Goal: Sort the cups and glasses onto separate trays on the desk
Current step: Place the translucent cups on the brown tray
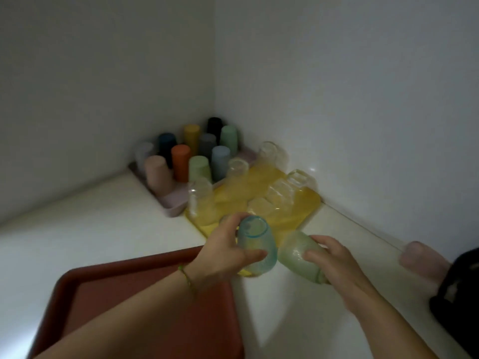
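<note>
- Left hand (223, 252): you grip the blue glass (255, 244) round its side, thumb on the near face. The glass stands base up over the near corner of the yellow tray (305, 206); I cannot tell whether it touches down.
- Right hand (334, 263): your fingers curl round the green glass (298, 252). It is tilted, with its long axis slanting from the tray corner back toward you and to the right. It is over the desk (90, 224), just beside the blue glass.
- Key relation: the yellow tray lies straight ahead of both hands. The left is nearer; the green glass likely needs righting and a short carry forward and left.
- Clear glasses (199, 198): they crowd the yellow tray, mostly at its rim. Judge the free space as the near middle.
- Lilac tray (173, 206): in the far corner, touching the yellow tray and filled with upturned cups (180, 161).
- Red tray (103, 294): under your left forearm.
- Pink cup (420, 257): lies by the right wall, off any tray and nearer your right hand.
- Black object (458, 294): at the right edge, beside the pink cup.
</note>
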